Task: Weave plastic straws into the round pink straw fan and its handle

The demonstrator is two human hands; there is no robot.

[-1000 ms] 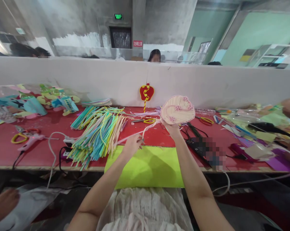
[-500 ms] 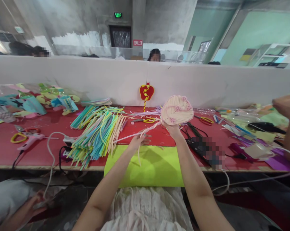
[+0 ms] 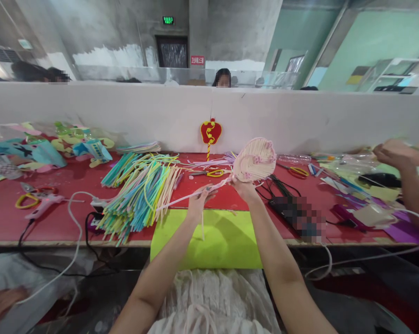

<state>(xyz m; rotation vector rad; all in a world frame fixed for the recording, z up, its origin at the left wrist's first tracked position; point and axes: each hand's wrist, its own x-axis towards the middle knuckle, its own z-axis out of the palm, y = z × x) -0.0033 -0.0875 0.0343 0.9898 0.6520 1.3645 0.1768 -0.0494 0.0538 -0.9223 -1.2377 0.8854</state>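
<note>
A pale pink fan (image 3: 254, 161) made of pipe cleaners, with pink flowers and a pink rim, stands tilted above the table. My right hand (image 3: 244, 189) grips it at the bottom, where the twisted pink handle (image 3: 223, 184) joins. Farther down, my left hand (image 3: 198, 200) has its fingers closed round the handle's pink pipe cleaners. One loose pink end (image 3: 174, 202) sticks out to the left and another hangs below the left hand. Beneath the hands lies a lime-green sheet (image 3: 209, 241) at the table's front edge.
Bundles of coloured pipe cleaners (image 3: 136, 199) lie on the left. Yellow-handled pliers (image 3: 215, 173) lie behind my hands. A red fan (image 3: 210, 132) stands against the white partition (image 3: 153, 111). Left is a pink glue gun (image 3: 44, 206); right, a black device (image 3: 293, 215). A co-worker's hand (image 3: 392, 155) is far right.
The fan has turned slightly and shows narrower. My left hand has closed more on the handle and shifted slightly. Co-workers' hands on both sides have moved.
</note>
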